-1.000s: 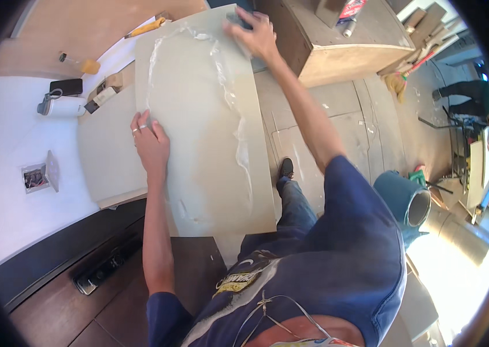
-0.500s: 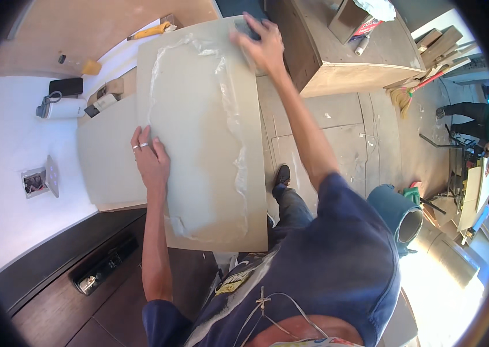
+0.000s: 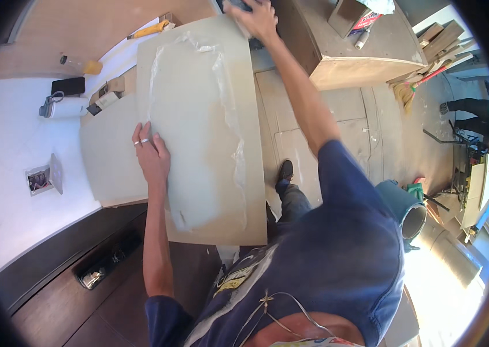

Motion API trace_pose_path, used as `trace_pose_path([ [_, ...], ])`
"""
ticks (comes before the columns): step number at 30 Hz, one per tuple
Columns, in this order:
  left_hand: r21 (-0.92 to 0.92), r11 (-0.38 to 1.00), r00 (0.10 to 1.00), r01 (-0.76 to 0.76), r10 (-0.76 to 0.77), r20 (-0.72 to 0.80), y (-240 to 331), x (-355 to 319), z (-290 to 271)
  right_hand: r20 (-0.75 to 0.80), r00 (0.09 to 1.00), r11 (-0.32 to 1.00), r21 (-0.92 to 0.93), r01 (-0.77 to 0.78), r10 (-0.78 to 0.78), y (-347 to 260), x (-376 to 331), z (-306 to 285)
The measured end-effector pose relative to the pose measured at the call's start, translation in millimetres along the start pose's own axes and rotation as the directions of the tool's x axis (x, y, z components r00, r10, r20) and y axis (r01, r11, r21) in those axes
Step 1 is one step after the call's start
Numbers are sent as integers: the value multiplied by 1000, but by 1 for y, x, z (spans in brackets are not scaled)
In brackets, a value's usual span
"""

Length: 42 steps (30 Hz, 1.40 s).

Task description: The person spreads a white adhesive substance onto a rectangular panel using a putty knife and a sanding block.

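Note:
A pale beige board lies lengthwise before me, with a rough whitish line running round its face and a paler patch in the middle. My left hand rests on its left edge, fingers stretched out and thumb apart, two rings on the fingers. Past the board's far right corner is my right hand, with its fingers over a dark grey block, perhaps a sanding block. The fingers partly hide this block. Beneath the beige board is another light panel, sticking out to the left.
A white bottle, a black phone-like slab and a yellow-handled tool lie to the left and far side. A wooden cabinet stands far right, with a broom beyond it. A teal bin is at my right; another person is farther off.
My right hand has moved away from me with the dark grey block, from the board's far right corner to beyond its far edge. My left hand stays on the left edge.

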<state>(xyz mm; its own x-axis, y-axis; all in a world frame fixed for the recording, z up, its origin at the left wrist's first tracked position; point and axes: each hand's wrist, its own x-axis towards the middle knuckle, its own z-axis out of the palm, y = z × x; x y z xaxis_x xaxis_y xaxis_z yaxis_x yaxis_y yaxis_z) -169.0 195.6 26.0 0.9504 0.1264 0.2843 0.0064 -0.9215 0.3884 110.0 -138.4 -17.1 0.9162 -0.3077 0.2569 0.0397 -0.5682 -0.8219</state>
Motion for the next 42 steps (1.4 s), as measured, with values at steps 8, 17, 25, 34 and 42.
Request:
trace_pose_path([
  [8,71,997,999,-20,23,-34,-16,-15,-2,32,990,990,-32,138,-137,-28,-127,-26],
  [17,-5,1000,1000,-2,2,-12,-11,-9,1,230,973,981,-187,59,-15,-54,-62,-34],
  [25,46,992,987,-117,122,-109,-32,-17,3,162,982,994,-34,107,-101,-74,-382,-145],
  [34,14,997,994,-82,83,-65,-23,-16,2,100,995,997,-68,18,-11,-59,-306,-117],
  [42,49,994,989,-103,107,-103,-38,-24,5,111,993,973,-222,67,-43,-93,-525,-189],
])
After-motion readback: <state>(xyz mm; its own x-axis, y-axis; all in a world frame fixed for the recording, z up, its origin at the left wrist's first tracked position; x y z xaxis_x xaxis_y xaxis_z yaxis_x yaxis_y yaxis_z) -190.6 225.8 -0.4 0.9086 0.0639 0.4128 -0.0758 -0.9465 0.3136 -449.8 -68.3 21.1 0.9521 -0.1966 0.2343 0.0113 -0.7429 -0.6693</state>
